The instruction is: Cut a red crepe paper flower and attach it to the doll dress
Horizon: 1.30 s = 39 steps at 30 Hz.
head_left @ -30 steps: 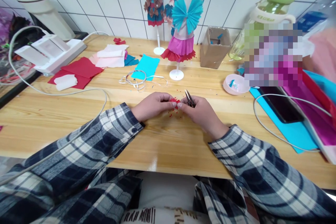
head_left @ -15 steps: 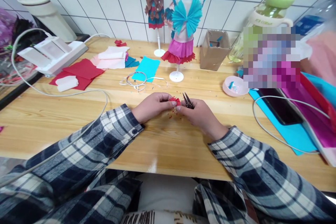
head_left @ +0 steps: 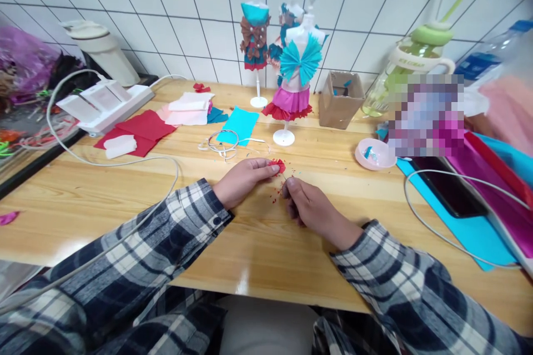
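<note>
My left hand (head_left: 246,178) is closed, thumb and fingers pinching a small fringed piece of red crepe paper (head_left: 280,166) over the table. Just to the right and a little nearer, my right hand (head_left: 308,202) is curled round small dark scissors, mostly hidden by the fingers. A thin dark tip (head_left: 285,177) shows between that hand and the red paper. Tiny red clippings (head_left: 274,197) lie scattered below the paper. Behind my hands stands a white mini mannequin (head_left: 306,23) in a turquoise pleated top, with a pink and red ruffled skirt (head_left: 290,101).
Further back stands another dressed mannequin (head_left: 255,39), partly beside a third. A cardboard box (head_left: 340,108), pink dish (head_left: 375,162) and phone (head_left: 452,191) lie rightward. Leftward are ribbon coils (head_left: 222,141), turquoise paper (head_left: 244,122), red paper (head_left: 152,127), a power strip (head_left: 120,108) and its cable.
My right hand has drawn slightly down and away from the red paper and turned, so the scissor blades no longer point up in sight. My left hand keeps its pinch. The view has tilted up.
</note>
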{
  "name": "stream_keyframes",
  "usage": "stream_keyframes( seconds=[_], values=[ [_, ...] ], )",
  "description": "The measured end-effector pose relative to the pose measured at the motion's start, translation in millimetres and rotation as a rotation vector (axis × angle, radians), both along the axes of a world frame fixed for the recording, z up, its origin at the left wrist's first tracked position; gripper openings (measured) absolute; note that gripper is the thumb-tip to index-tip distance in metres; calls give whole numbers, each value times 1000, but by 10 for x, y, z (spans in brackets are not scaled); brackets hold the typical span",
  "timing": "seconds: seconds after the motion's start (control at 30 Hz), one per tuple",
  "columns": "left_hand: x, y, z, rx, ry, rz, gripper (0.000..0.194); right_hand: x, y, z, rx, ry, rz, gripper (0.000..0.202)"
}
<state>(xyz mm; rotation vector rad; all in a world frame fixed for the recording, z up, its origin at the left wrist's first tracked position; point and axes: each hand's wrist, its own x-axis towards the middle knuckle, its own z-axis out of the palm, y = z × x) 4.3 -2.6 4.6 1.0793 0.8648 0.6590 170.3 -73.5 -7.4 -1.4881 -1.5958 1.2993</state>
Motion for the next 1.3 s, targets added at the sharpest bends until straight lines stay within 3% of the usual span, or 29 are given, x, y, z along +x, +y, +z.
stream_keyframes(
  seconds=[0.7,1.03,1.3],
  values=[
    [8,-29,-12,-5,-30,-54,24,-2,14,34,136,-125,32,43],
    [-3,3,-8,-11,-13,-8,22,69,39,40,144,-205,13,46],
    [-40,27,-17,12,82,-102,22,82,50,52,128,-230,48,51]
  ],
)
